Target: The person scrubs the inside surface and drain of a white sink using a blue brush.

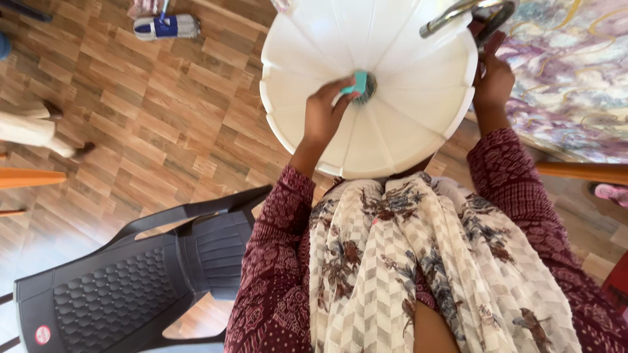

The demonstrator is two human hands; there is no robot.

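A white fluted wash basin (399, 124) fills the upper middle of the head view, with a dark drain at its centre. My left hand (325, 110) presses a small teal scrubber (356, 84) against the drain. My right hand (492, 77) rests on the basin's right rim, just below a chrome tap (458, 12). Whether it grips anything is unclear. Both arms wear maroon patterned sleeves, and a cream patterned scarf hangs down my front.
A dark plastic chair (131, 287) stands at the lower left on the wood-pattern floor (163, 111). A marbled counter (569, 72) lies at right. A blue-and-white item (165, 26) lies on the floor at the top. Another person's foot (39, 131) shows at left.
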